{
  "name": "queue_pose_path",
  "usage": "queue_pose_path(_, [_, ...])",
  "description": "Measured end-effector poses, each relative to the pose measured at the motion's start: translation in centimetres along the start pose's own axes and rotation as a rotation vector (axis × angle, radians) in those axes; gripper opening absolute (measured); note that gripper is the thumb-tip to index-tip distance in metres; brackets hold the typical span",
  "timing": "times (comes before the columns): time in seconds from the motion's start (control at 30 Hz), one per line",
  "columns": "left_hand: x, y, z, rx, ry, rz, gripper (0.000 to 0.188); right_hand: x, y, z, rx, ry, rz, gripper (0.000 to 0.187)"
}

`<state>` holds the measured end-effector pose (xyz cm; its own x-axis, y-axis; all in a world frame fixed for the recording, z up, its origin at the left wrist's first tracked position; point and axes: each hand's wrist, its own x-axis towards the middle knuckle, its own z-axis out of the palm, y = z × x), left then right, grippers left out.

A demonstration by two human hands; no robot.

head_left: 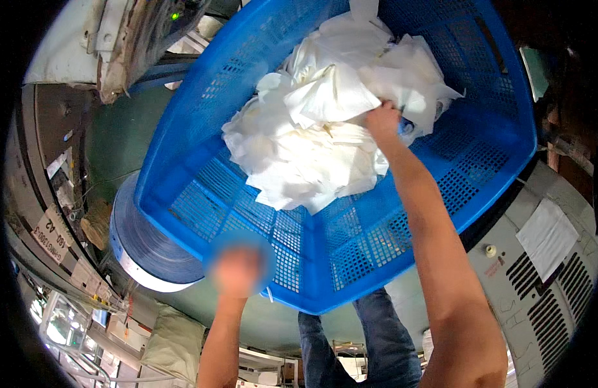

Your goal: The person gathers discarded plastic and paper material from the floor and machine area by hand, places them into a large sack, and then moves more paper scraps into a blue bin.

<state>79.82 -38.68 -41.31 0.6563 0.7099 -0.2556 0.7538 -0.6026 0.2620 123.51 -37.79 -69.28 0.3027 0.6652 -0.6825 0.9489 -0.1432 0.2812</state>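
A heap of thin white fabric-like pieces point(312, 142) lies loosely piled in a large blue plastic basket point(305, 284) with mesh sides. My right hand point(384, 123) reaches into the right side of the heap, its fingers curled against the white pieces and partly hidden by them. Close beside that hand, a small blue and white item point(406, 127) shows among the pieces. At the basket's near left rim is my left hand point(239, 265), covered by a blurred patch that hides its fingers. A short white stick-like thing point(270, 295) hangs just below the rim beside it.
A large dark roll with a white edge point(158, 242) stands left of the basket. Worn machine housing point(118, 45) rises at the far left. On the right is a grey vented panel point(538, 291) with a white sheet point(548, 238). A pale sack point(173, 339) lies at the lower left.
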Motion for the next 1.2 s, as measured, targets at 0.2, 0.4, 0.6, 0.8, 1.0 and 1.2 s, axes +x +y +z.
queue_pose_path(0.2, [-1.1, -0.2, 0.1, -0.028, 0.023, -0.049, 0.034, -2.8, 9.5, 1.5, 0.427, 0.173, 0.441, 0.084])
queue_pose_path(0.4, [-0.1, 0.0, -0.1, -0.035, 0.041, -0.05, 0.031, -3.4, 8.4, 0.5, 0.662, -0.003, 0.554, 0.113])
queue_pose_path(0.6, [-1.2, -0.7, -0.3, -0.057, 0.063, -0.039, 0.031, -11.5, 0.9, -8.0, 0.048, 0.034, 0.105, 0.071])
queue_pose_path(0.8, [0.2, 1.0, -2.0, 0.051, -0.428, -0.26, 0.043, -21.7, 0.0, -21.4, 0.196, -0.244, 0.013, 0.087])
queue_pose_path(1.0, [4.2, 4.2, -3.5, -0.494, -0.161, -0.917, 0.063, -29.5, 8.6, -27.2, 1.043, -0.211, -0.078, 0.102])
queue_pose_path(1.2, [1.9, 9.6, -5.2, -1.222, 0.118, -1.021, 0.05, -37.7, 10.4, -27.7, 1.843, -0.287, 0.043, 0.081])
